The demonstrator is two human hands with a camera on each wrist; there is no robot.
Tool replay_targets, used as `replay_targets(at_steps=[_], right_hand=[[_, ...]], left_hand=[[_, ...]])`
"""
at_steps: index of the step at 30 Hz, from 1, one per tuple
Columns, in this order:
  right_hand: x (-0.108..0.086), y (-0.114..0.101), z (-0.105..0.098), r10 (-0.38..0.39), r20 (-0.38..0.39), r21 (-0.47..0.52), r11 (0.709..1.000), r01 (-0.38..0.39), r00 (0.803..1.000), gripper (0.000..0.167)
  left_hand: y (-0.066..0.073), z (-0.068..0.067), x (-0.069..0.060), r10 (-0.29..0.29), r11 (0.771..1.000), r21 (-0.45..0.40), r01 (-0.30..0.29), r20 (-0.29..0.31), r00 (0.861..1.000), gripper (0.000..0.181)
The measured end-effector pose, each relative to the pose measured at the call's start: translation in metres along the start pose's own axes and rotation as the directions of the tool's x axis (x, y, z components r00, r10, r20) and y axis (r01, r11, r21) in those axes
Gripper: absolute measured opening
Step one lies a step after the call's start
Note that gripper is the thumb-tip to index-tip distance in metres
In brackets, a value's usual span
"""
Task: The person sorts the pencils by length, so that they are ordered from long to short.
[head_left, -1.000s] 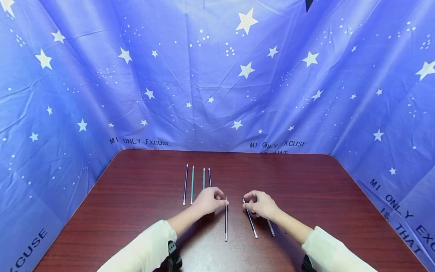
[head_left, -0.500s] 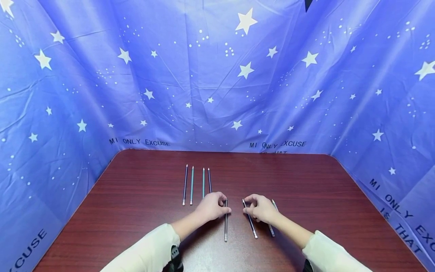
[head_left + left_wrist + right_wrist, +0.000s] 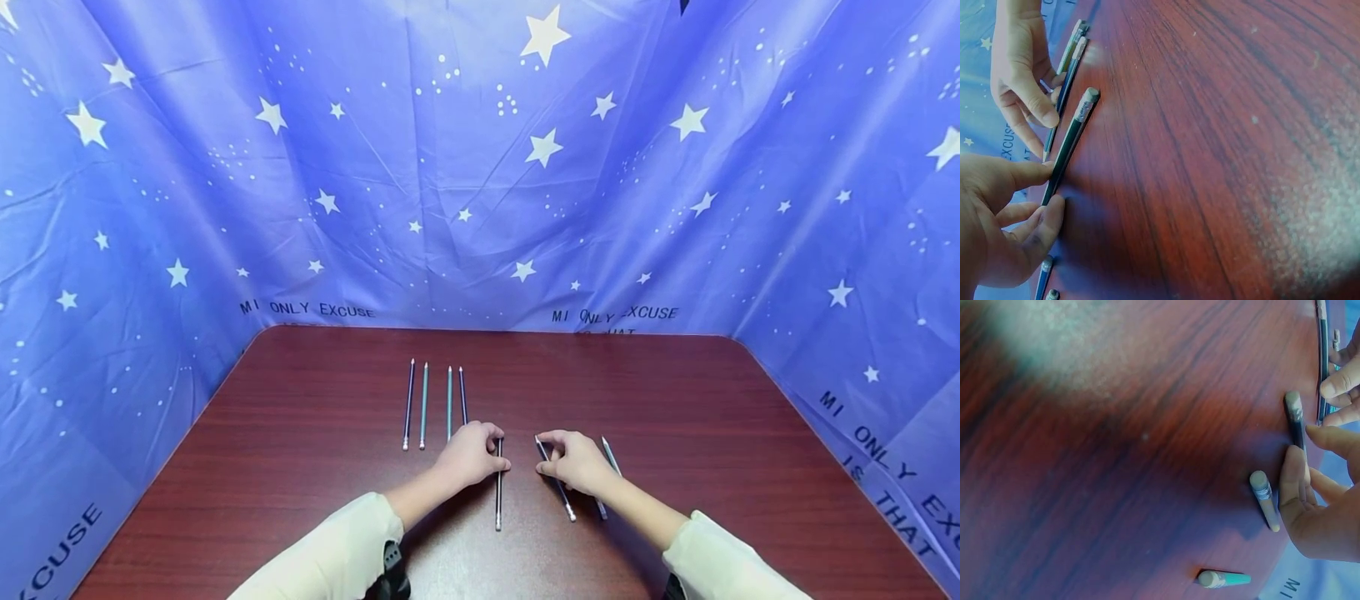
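My left hand pinches a dark pencil between thumb and fingers; the pencil points away, eraser end nearest me. In the left wrist view, the left hand is around the lower part of that pencil. To its right, my right hand pinches another dark pencil, slanted with its tip to the left. The right wrist view shows this pencil between thumb and finger of the right hand. Beyond the right hand lies a light teal pencil, partly hidden by the forearm.
Several pencils lie in a row at left, among them a dark blue pencil and a teal pencil. Another pencil end shows under the right wrist. A blue starred curtain surrounds the brown table.
My left hand has moved slightly nearer along its pencil and to the right. The eraser end of the right hand's pencil has swung a little to the right. The head view has shifted slightly.
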State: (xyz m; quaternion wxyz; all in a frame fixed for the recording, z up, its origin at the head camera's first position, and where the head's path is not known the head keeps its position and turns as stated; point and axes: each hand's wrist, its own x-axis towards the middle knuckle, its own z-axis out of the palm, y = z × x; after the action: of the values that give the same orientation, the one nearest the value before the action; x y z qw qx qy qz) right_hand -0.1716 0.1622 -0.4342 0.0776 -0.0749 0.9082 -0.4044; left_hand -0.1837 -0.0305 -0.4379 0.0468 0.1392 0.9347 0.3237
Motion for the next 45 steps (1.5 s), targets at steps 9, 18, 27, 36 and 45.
replay_targets(at_steps=[9,18,27,36,45], right_hand=[[-0.001,-0.005,0.000,0.004,0.013,-0.056,0.998,-0.003,1.000,0.045],[-0.003,-0.005,0.000,-0.011,0.012,-0.081,0.997,0.012,1.000,0.043],[-0.002,-0.004,0.000,-0.007,0.021,-0.038,0.999,0.007,1.000,0.044],[0.000,-0.006,-0.001,0.030,-0.019,0.039,0.999,-0.030,0.999,0.044],[0.004,-0.009,-0.005,0.055,0.003,0.214,0.975,-0.054,0.998,0.044]], left_hand=[[0.002,0.001,0.000,-0.033,0.974,-0.221,0.041,0.040,0.999,0.040],[0.003,0.001,-0.001,-0.078,0.945,-0.316,0.090,0.050,0.996,0.042],[-0.002,0.004,-0.003,-0.097,0.882,-0.459,0.105,0.040,0.994,0.039],[-0.007,0.005,-0.003,-0.109,0.807,-0.584,0.084,-0.008,0.994,0.038],[-0.010,-0.001,-0.007,-0.118,0.697,-0.709,0.106,0.033,0.992,0.039]])
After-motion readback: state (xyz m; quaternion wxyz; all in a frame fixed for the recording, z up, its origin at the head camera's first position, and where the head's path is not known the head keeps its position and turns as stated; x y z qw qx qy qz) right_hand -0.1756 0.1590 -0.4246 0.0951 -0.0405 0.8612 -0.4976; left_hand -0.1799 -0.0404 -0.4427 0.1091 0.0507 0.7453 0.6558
